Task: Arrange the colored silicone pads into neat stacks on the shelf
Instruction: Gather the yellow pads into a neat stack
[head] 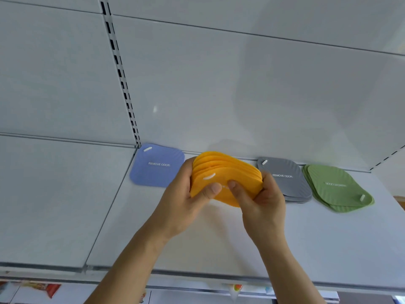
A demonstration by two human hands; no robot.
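I have the bundle of orange pads pinched between both hands, lifted clear of the shelf and tipped so their faces lean toward me. My left hand clamps the left edge, thumb across the front pad just under its white slot; my right hand clamps the right edge, thumb on the front near the middle, fingers wrapped behind. Both grips are clenched on the bundle, neither is loose.

The pads are fanned: their top edges step back one behind another above my thumbs, so they are not yet squared. I judge this step to be evening them up before setting them down. To do it well I would ease the squeeze just enough for the pads to slide, keep my palms flat against the two side edges, and press inward so the sides line up. Then I would tap the lower edge on the shelf below my grip to level the tops. Silicone likely clings to itself, so a hard squeeze would lock the stagger in; a light one lets them settle.

Beyond my left grip lies the blue pad, flat against the back wall. Just past my right grip sits the grey stack, its near edge hidden behind my fingers, and further right the green stack, slightly splayed. The open space for the orange bundle looks to be straight behind my hands, between blue and grey. I would lower it flat there, slot corner matching the neighbours, without nudging the grey stack.
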